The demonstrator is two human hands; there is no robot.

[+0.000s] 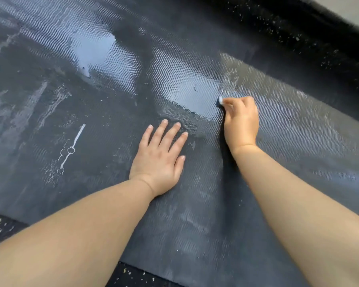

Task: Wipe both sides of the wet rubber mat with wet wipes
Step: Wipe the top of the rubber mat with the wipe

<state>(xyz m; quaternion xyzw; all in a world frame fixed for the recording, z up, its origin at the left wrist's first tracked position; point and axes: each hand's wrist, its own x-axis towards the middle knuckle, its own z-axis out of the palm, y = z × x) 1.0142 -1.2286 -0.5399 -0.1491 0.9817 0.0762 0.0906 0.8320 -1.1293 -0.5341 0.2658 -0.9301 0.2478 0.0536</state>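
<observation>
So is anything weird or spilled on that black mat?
Yes. Shiny water pools lie on the rubber mat beside the wipe, and a white scribble of loops and a line marks it on the left.

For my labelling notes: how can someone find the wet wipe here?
Find the black ribbed mat. Near its middle, the right hand grips the wipe beside a shiny puddle. Unlike the white scratches at left, it is a pale wad, mostly hidden in that hand.
</observation>
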